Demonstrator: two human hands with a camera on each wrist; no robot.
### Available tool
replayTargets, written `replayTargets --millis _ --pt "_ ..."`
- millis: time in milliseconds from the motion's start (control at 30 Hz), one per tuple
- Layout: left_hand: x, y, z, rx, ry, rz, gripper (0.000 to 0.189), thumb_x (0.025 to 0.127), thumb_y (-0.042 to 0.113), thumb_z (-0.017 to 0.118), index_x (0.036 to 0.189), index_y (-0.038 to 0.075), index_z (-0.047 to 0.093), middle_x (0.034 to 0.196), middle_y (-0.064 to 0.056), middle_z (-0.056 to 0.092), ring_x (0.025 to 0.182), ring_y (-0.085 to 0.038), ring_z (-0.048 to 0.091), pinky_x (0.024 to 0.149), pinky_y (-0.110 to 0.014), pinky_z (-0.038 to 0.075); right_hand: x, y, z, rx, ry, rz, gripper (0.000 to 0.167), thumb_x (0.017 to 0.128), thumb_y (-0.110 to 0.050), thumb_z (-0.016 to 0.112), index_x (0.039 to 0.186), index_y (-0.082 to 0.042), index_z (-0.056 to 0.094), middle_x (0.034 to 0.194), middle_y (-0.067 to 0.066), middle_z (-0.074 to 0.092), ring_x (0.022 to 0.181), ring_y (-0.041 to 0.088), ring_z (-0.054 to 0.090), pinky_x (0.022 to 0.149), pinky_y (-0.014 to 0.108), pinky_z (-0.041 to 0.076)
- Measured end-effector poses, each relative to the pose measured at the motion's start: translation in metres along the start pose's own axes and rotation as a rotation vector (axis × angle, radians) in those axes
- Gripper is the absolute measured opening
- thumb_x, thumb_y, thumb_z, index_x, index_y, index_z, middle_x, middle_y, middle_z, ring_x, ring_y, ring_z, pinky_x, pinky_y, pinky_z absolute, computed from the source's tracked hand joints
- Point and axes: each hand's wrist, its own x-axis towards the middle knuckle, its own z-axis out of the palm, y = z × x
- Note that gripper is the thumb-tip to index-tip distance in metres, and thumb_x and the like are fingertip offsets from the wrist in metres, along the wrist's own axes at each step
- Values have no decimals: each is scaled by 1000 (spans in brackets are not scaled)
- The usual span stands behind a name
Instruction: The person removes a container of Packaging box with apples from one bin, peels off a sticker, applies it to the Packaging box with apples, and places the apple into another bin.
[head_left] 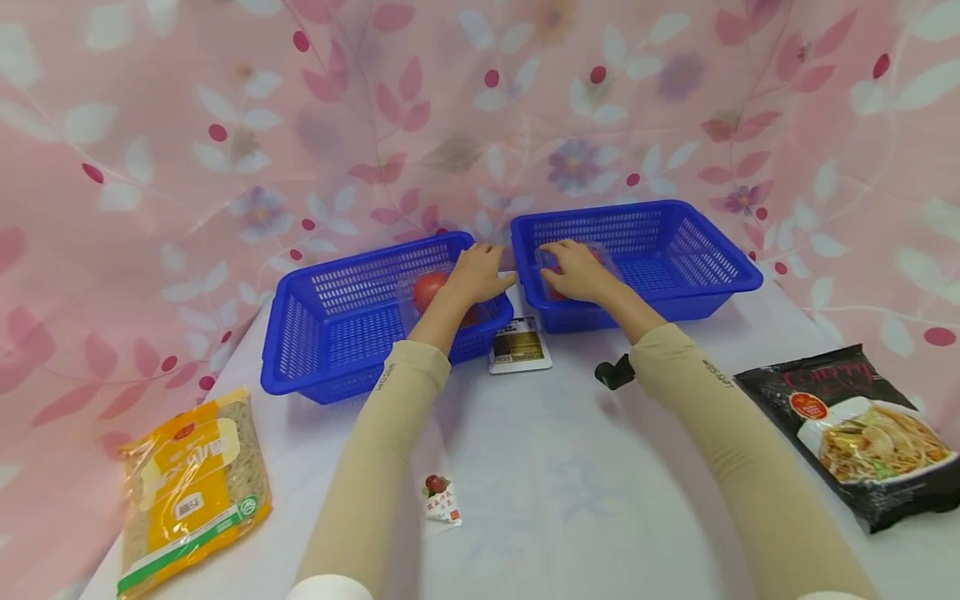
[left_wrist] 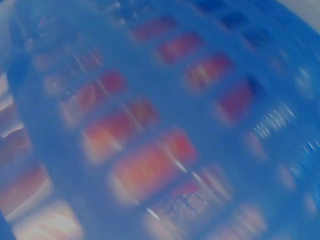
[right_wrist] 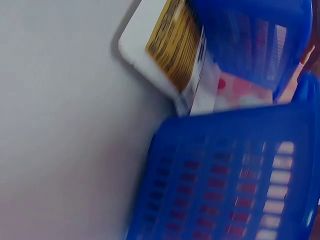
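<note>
My left hand (head_left: 477, 275) is over the right end of the left blue basket (head_left: 300, 333), fingers and thumb spread above a clear plastic box with a tomato (head_left: 429, 289) in it. Inside the left end of the right blue basket (head_left: 697, 292), my right hand (head_left: 576, 271) lies over another clear box (head_left: 606, 260) holding something red. Fingertip contact with either box is hidden. Close to the left wrist camera, red shows through the blurred basket slots (left_wrist: 150, 172). The right wrist view has the basket's slotted wall (right_wrist: 220, 165), but neither hand clearly.
A white pack with a gold-brown label (head_left: 520, 346) lies between the baskets. Near the right sleeve is a small black object (head_left: 613, 372). A yellow bag (head_left: 191, 492) lies front left, a black noodle bag (head_left: 847, 433) right. A printed white strip (head_left: 441, 500) lies beside the left sleeve.
</note>
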Motion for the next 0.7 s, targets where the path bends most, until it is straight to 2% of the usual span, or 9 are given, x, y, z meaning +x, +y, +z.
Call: replayTargets --millis 133,367,533,700 --pt "-11 -16 -6 13 15 -36 61 89 44 51 139 11 36 140 -13 37 130 -33 29 106 -50 19 11 -17 6 45 -19 -51 45 90 -13 50 132 4 43 130 27 42 121 40 37 99 51 30" --pt "-29 -38 -11 -23 5 -118 66 89 47 50 142 12 31 144 -16 32 132 -38 24 107 -55 7 25 -41 19 108 -42 -111 41 92 -7 44 132 3 43 131 28 40 120 40 38 97 52 32" --pt "-43 -59 -11 -61 -16 -183 68 89 49 49 143 13 29 144 -16 29 131 -41 23 106 -57 8 35 -57 35 76 -71 -138 42 93 -11 47 132 2 44 132 27 39 122 42 35 100 53 28" --pt "-61 -83 -10 -48 -47 -238 70 89 50 47 144 11 26 145 -19 27 130 -44 23 105 -58 9 45 -82 52 1 -49 -200 40 92 -12 47 130 1 47 131 25 41 122 40 33 102 51 26"
